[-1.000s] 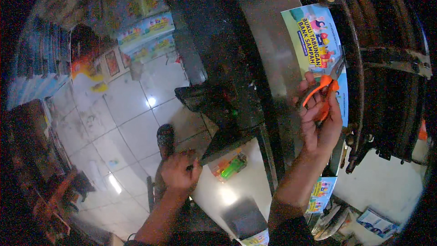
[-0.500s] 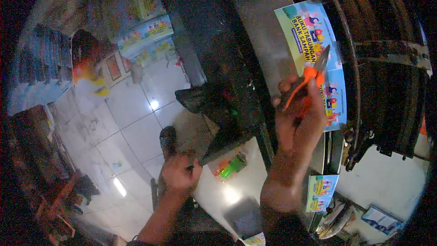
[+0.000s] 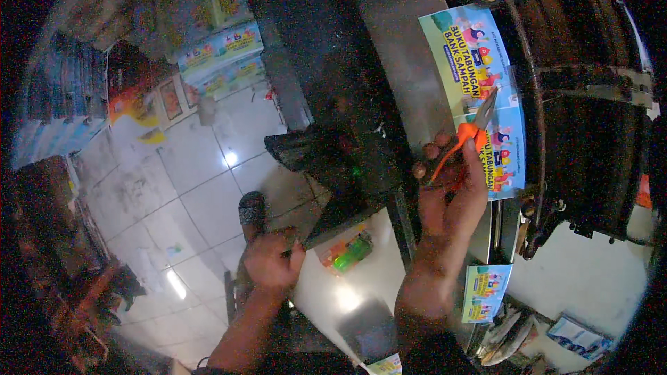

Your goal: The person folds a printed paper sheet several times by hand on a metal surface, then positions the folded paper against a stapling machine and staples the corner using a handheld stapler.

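Observation:
My right hand point(image 3: 451, 180) is closed around orange-handled snips point(image 3: 471, 132), whose grey pointed end lies over a long printed sheet point(image 3: 458, 62). Two copies of one colourful cartoon design show on this sheet, one above the other. It rests on a dark machine's metal bed point(image 3: 396, 28), its right side beside a dark bar. At lower centre my left hand point(image 3: 274, 260) is closed, thumb toward the fingers; what it holds, if anything, is hidden. A dark rounded textured thing point(image 3: 252, 210) shows just above it.
A smaller printed piece point(image 3: 485, 293) lies below the long sheet. Dark machine parts point(image 3: 583, 146) line the right. A green object point(image 3: 353, 253) sits on a pale surface at lower centre. Stacked printed sheets point(image 3: 221, 52) stand at upper left beside the tiled floor point(image 3: 180, 187).
The snips and my right hand have moved slightly downward along the sheet. My left hand stays closed in nearly the same place.

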`<action>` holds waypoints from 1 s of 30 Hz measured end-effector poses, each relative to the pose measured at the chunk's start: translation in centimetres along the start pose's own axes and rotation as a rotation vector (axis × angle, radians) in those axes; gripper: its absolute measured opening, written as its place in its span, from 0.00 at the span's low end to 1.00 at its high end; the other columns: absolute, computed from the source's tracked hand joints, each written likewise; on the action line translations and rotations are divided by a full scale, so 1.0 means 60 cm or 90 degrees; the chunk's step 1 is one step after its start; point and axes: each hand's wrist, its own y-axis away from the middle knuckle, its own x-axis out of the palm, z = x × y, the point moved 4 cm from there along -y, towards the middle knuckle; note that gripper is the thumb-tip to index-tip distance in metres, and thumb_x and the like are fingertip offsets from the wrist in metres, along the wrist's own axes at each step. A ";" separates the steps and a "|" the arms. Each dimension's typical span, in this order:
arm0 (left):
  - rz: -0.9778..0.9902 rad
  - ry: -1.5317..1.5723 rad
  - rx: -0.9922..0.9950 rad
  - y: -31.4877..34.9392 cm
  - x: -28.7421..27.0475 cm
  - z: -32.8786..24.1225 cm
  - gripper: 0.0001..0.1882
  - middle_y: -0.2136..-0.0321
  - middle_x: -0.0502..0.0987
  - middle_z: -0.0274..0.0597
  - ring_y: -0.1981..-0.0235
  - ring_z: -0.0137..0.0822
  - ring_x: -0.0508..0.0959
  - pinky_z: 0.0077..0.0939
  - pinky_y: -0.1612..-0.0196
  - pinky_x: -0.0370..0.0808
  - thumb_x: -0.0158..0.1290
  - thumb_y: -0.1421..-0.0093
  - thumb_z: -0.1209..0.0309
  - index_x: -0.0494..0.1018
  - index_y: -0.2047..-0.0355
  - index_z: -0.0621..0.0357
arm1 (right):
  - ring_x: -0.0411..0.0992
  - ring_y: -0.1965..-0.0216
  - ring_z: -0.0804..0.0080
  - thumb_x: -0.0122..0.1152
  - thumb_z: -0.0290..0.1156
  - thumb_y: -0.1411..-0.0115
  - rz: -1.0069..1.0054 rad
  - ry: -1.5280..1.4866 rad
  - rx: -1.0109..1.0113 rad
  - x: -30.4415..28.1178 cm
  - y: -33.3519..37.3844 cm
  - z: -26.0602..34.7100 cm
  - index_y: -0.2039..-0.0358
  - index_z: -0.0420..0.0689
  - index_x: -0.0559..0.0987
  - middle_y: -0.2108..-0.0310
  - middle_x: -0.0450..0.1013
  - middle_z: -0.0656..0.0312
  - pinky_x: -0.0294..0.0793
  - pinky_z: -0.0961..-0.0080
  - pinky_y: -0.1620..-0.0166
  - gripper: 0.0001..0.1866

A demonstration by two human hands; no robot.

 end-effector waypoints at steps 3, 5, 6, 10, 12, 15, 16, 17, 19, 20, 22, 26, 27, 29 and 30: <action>0.005 -0.001 0.010 0.002 -0.005 0.003 0.10 0.79 0.75 0.45 0.75 0.49 0.75 0.43 0.71 0.72 0.58 0.53 0.62 0.77 0.75 0.55 | 0.70 0.65 0.69 0.49 0.41 0.35 -0.058 0.026 -0.036 -0.007 -0.002 0.003 0.52 0.48 0.72 0.66 0.73 0.60 0.68 0.70 0.69 0.15; 0.040 -0.019 0.002 0.001 -0.009 0.004 0.11 0.77 0.75 0.46 0.75 0.49 0.75 0.43 0.71 0.72 0.58 0.52 0.62 0.76 0.73 0.57 | 0.70 0.65 0.69 0.49 0.40 0.35 -0.057 0.022 -0.013 -0.002 0.002 0.003 0.52 0.47 0.72 0.66 0.73 0.61 0.68 0.71 0.69 0.15; 0.041 -0.019 0.002 -0.003 -0.011 0.002 0.11 0.77 0.75 0.46 0.75 0.49 0.75 0.43 0.71 0.72 0.58 0.52 0.62 0.76 0.73 0.57 | 0.70 0.65 0.69 0.49 0.40 0.35 -0.057 0.023 -0.013 -0.001 0.002 0.003 0.52 0.47 0.72 0.66 0.73 0.61 0.68 0.71 0.69 0.15; 0.032 0.025 -0.005 -0.008 -0.005 0.000 0.12 0.77 0.73 0.51 0.74 0.53 0.74 0.44 0.70 0.71 0.57 0.47 0.62 0.73 0.73 0.59 | 0.70 0.65 0.69 0.49 0.40 0.35 -0.041 0.010 0.000 0.002 0.005 0.003 0.52 0.47 0.72 0.66 0.73 0.61 0.68 0.71 0.69 0.15; 0.026 0.025 -0.003 -0.007 -0.005 0.002 0.12 0.77 0.73 0.51 0.74 0.53 0.74 0.44 0.70 0.71 0.58 0.47 0.62 0.73 0.73 0.59 | 0.70 0.65 0.69 0.49 0.40 0.35 -0.025 0.016 0.001 0.004 0.006 0.004 0.52 0.47 0.72 0.65 0.73 0.61 0.68 0.71 0.69 0.15; 0.020 0.011 0.016 -0.007 -0.012 0.000 0.13 0.76 0.76 0.47 0.74 0.50 0.75 0.44 0.70 0.72 0.59 0.51 0.63 0.76 0.69 0.58 | 0.70 0.65 0.69 0.49 0.40 0.35 -0.035 0.012 -0.006 0.004 0.007 0.007 0.52 0.47 0.72 0.65 0.73 0.61 0.68 0.71 0.69 0.15; 0.017 0.015 0.015 -0.007 -0.011 0.000 0.13 0.76 0.76 0.47 0.74 0.51 0.76 0.44 0.69 0.73 0.59 0.51 0.63 0.76 0.69 0.58 | 0.70 0.66 0.69 0.48 0.39 0.34 -0.018 0.023 -0.008 0.006 0.008 0.007 0.52 0.47 0.72 0.65 0.73 0.61 0.68 0.71 0.69 0.14; 0.014 0.018 0.014 -0.007 -0.010 0.001 0.13 0.76 0.76 0.48 0.74 0.51 0.76 0.44 0.69 0.73 0.59 0.51 0.63 0.76 0.70 0.59 | 0.70 0.66 0.69 0.48 0.39 0.34 0.001 0.033 -0.011 0.008 0.009 0.007 0.53 0.47 0.72 0.66 0.73 0.62 0.68 0.71 0.69 0.14; 0.013 0.016 0.001 0.003 0.000 0.010 0.14 0.76 0.76 0.48 0.74 0.51 0.76 0.44 0.69 0.73 0.59 0.51 0.63 0.76 0.69 0.59 | 0.70 0.66 0.69 0.48 0.39 0.34 0.013 0.020 -0.010 0.010 0.011 0.006 0.53 0.46 0.72 0.66 0.73 0.62 0.69 0.71 0.69 0.14; 0.014 0.015 -0.013 0.008 0.003 0.015 0.14 0.76 0.76 0.49 0.74 0.52 0.76 0.44 0.69 0.73 0.59 0.51 0.63 0.76 0.69 0.60 | 0.70 0.66 0.69 0.47 0.39 0.34 0.026 0.009 -0.010 0.012 0.012 0.007 0.53 0.46 0.72 0.65 0.73 0.62 0.69 0.70 0.69 0.14; 0.036 0.004 -0.027 0.013 0.004 0.017 0.15 0.74 0.76 0.50 0.72 0.53 0.76 0.44 0.68 0.74 0.59 0.50 0.62 0.75 0.68 0.60 | 0.70 0.66 0.69 0.47 0.39 0.34 0.027 -0.008 -0.001 0.015 0.015 0.009 0.53 0.46 0.72 0.65 0.73 0.61 0.69 0.70 0.69 0.14; 0.233 0.007 -0.136 -0.010 0.006 -0.004 0.15 0.64 0.76 0.55 0.64 0.56 0.76 0.45 0.59 0.74 0.54 0.44 0.61 0.75 0.62 0.57 | 0.70 0.66 0.68 0.46 0.38 0.34 -0.002 -0.039 0.026 0.006 0.020 0.018 0.53 0.45 0.72 0.66 0.73 0.61 0.69 0.71 0.69 0.14; 0.185 0.076 -0.019 -0.043 0.005 -0.026 0.16 0.63 0.76 0.56 0.62 0.56 0.76 0.43 0.57 0.74 0.55 0.44 0.61 0.75 0.61 0.59 | 0.70 0.66 0.68 0.46 0.38 0.34 0.003 -0.045 0.022 0.009 0.025 0.022 0.53 0.45 0.72 0.66 0.73 0.61 0.69 0.71 0.69 0.14; 0.276 0.229 0.005 -0.142 0.035 -0.084 0.19 0.58 0.75 0.58 0.56 0.54 0.76 0.40 0.51 0.72 0.54 0.40 0.60 0.73 0.55 0.63 | 0.71 0.66 0.68 0.46 0.38 0.34 0.060 -0.102 0.046 0.012 0.039 0.031 0.54 0.45 0.72 0.67 0.72 0.61 0.69 0.72 0.70 0.14; 0.198 0.439 0.034 -0.207 0.049 -0.125 0.24 0.56 0.75 0.60 0.54 0.53 0.76 0.38 0.49 0.71 0.52 0.39 0.55 0.72 0.53 0.64 | 0.71 0.66 0.68 0.46 0.38 0.34 0.071 -0.115 0.047 0.014 0.041 0.032 0.54 0.45 0.72 0.67 0.72 0.61 0.69 0.72 0.70 0.14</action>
